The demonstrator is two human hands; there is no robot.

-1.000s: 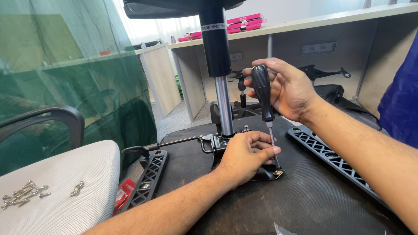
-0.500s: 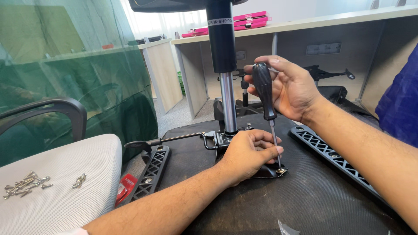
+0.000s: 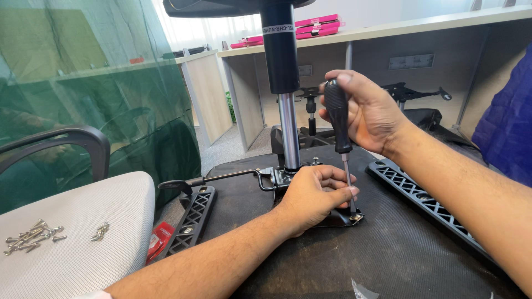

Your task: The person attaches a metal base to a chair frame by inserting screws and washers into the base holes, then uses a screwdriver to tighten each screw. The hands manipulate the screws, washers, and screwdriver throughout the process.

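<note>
Screwdriver (image 3: pixel 338 119), clamped in the right hand (image 3: pixel 368 113), was set upright on a corner screw (image 3: pixel 354 217) of the mechanism plate (image 3: pixel 332 217), which the left hand (image 3: pixel 316 196) pressed down; seating unclear.

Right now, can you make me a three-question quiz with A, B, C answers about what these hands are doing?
1. Where do the loose screws lie?
A. on the grey seat cushion
B. on the pink boxes
C. in a hand

2. What colour is the screwdriver handle?
A. red
B. black
C. yellow

3. How does the right hand hold it?
A. flat
B. tip up
C. upright, tip down

Answers: 1 A, they sit on the cushion at left. 2 B, the grip is black. 3 C, its tip meets the plate beside the left hand.
</note>
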